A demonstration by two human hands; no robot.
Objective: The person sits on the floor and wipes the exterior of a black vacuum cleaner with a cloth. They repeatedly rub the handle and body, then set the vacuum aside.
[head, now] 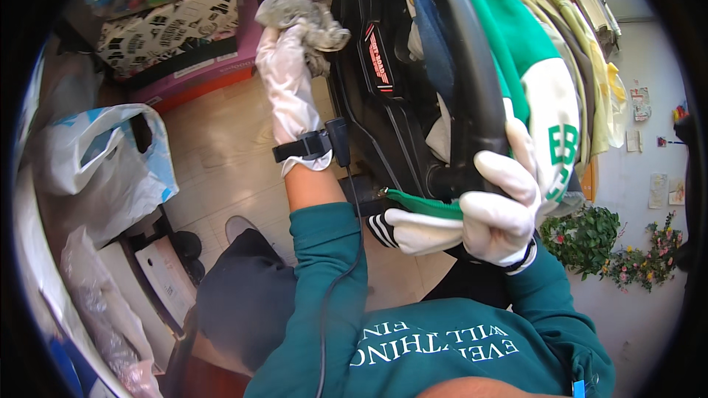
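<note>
My left hand (pixel 290 72), in a whitish glove with a black strap at the wrist, grips a crumpled grey cloth (pixel 301 14). The cloth is beside the black plastic body (pixel 354 66) of a piece of equipment with a red and white decal. My right hand (pixel 500 199), in a white glove, is closed about the lower end of its curved black bar (pixel 475 66); its fingertips are partly hidden. A green and white jacket (pixel 514 27) hangs over the bar, with a striped cuff below my right hand. Blue denim (pixel 434 38) lies inside the frame.
Khaki garments (pixel 581 61) hang behind the jacket. At left are a patterned box (pixel 171 33), a white and blue plastic bag (pixel 110 155) and a white box (pixel 166 276). Flowering plants (pixel 586 237) hang by the right wall. A black cable (pixel 326 309) runs along my left arm.
</note>
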